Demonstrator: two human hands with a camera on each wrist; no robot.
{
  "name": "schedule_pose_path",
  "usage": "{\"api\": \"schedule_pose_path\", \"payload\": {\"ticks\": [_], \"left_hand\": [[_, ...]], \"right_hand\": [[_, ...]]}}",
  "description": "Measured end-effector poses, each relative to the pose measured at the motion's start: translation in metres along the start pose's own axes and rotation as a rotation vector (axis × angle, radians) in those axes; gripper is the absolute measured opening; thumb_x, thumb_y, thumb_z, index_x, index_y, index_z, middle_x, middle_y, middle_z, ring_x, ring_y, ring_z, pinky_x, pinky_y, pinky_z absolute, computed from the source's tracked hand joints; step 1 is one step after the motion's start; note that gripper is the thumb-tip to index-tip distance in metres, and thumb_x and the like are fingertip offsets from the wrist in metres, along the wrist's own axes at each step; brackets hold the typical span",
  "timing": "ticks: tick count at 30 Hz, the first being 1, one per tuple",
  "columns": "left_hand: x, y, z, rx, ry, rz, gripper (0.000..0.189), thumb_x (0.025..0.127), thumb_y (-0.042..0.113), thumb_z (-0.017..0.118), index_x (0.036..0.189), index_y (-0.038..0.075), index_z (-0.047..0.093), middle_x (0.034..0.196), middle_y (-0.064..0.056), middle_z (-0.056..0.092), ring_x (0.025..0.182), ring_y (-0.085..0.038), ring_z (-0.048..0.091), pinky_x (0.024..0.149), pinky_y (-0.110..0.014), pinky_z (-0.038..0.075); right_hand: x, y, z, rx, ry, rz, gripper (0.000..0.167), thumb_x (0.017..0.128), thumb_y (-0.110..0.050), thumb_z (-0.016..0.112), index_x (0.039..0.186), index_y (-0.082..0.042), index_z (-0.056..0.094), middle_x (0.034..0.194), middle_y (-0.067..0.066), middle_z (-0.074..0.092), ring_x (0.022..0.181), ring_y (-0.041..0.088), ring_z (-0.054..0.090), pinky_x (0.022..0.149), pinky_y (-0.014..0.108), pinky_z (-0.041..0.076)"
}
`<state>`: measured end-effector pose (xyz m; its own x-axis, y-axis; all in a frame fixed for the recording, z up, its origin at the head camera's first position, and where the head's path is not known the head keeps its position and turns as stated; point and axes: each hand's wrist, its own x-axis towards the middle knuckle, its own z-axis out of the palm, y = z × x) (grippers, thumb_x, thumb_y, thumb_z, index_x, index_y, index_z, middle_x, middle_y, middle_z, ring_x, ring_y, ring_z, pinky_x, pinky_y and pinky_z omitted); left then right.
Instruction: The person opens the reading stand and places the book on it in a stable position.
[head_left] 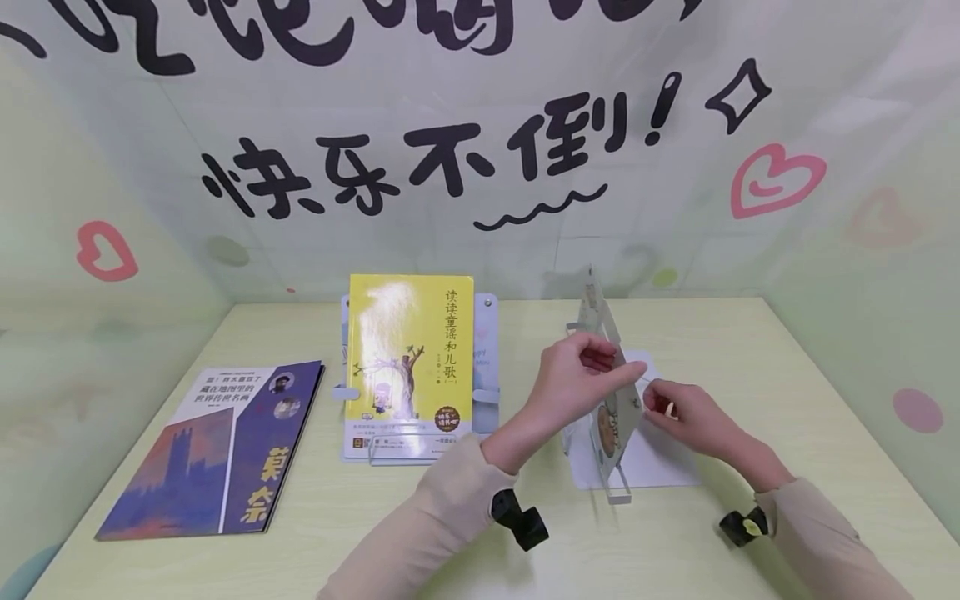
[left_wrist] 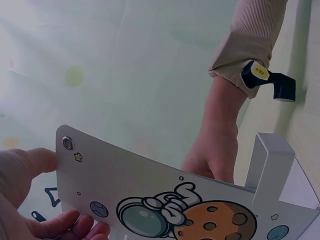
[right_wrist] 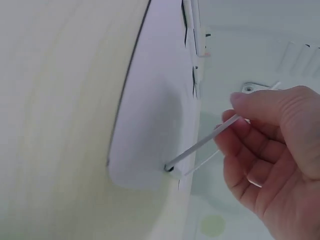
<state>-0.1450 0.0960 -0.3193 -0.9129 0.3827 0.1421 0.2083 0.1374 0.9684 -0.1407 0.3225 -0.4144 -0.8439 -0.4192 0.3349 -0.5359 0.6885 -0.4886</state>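
A book stand is turned edge-on, its upright panel printed with an astronaut on an orange, cratered ball. My left hand holds this panel by its edge, thumb and fingers on opposite sides in the left wrist view. Behind the panel, my right hand pinches a thin pale support rod between thumb and finger. The rod's lower end meets the stand's flat white plate, which lies on the table. In the left wrist view the panel hides the right fingers.
A second, light-blue book stand carries a yellow book left of my hands. Further left, a purple book with a painted cover lies flat on the table. A printed backdrop rises behind.
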Motion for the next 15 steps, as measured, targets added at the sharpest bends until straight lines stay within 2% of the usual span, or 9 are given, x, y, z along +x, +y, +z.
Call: {"api": "schedule_pose_path", "payload": {"ticks": [6, 10, 12, 15], "left_hand": [[0.008, 0.006, 0.014, 0.093, -0.006, 0.043, 0.031, 0.077, 0.028, 0.076, 0.093, 0.005, 0.061, 0.081, 0.003, 0.061, 0.072, -0.003, 0.056, 0.064, -0.017, 0.048], [0.014, 0.011, 0.024, 0.168, -0.024, 0.062, 0.027, 0.077, 0.027, 0.075, 0.086, 0.007, 0.058, 0.078, 0.005, 0.057, 0.068, -0.004, 0.053, 0.059, -0.016, 0.045], [0.017, 0.014, 0.03, 0.214, -0.037, 0.085, 0.027, 0.078, 0.024, 0.073, 0.072, 0.009, 0.053, 0.064, 0.007, 0.046, 0.058, -0.003, 0.044, 0.051, -0.013, 0.037], [0.022, 0.019, 0.038, 0.274, -0.054, 0.133, 0.038, 0.078, 0.019, 0.068, 0.057, 0.011, 0.038, 0.054, 0.008, 0.025, 0.048, -0.002, 0.026, 0.044, -0.014, 0.021]], "right_hand": [[-0.011, 0.006, -0.003, 0.016, 0.149, -0.03, 0.024, 0.074, 0.012, 0.068, 0.082, -0.006, 0.055, 0.072, -0.007, 0.056, 0.064, 0.001, 0.049, 0.05, 0.021, 0.044], [-0.016, 0.009, -0.002, -0.007, 0.234, -0.05, 0.03, 0.067, 0.018, 0.068, 0.088, -0.001, 0.057, 0.071, -0.002, 0.057, 0.063, 0.0, 0.048, 0.048, 0.021, 0.044], [-0.017, 0.011, -0.002, -0.022, 0.26, -0.056, 0.033, 0.064, 0.02, 0.068, 0.089, 0.001, 0.058, 0.07, 0.001, 0.057, 0.062, -0.001, 0.046, 0.048, 0.021, 0.043], [-0.018, 0.012, -0.002, -0.029, 0.279, -0.05, 0.033, 0.063, 0.022, 0.067, 0.088, 0.003, 0.059, 0.071, 0.007, 0.06, 0.063, -0.002, 0.045, 0.049, 0.02, 0.042]]}}
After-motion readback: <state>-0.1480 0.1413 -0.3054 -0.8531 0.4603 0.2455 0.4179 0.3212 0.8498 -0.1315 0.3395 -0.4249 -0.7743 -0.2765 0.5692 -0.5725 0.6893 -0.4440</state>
